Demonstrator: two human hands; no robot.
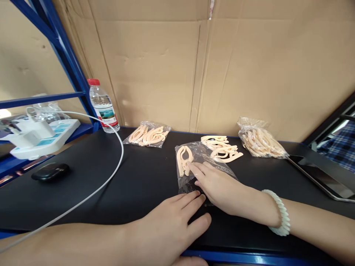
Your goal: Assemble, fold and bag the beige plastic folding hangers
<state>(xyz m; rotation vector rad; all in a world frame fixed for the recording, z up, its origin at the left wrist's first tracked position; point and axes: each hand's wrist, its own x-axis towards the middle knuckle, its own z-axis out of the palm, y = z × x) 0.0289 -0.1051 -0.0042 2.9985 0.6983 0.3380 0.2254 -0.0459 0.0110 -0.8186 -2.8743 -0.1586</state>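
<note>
A clear plastic bag lies on the black tabletop with peach plastic clips inside its far end. My right hand lies flat on the bag, fingers stretched out, fingertips touching the clips. A white bead bracelet circles that wrist. My left hand rests on the table at the bag's near edge, fingers extended and slightly apart, holding nothing.
Loose peach clips lie just beyond the bag. Two filled bags sit at the back, one in the middle and one at the right. A water bottle, white cable, power strip, black mouse and tablet surround them.
</note>
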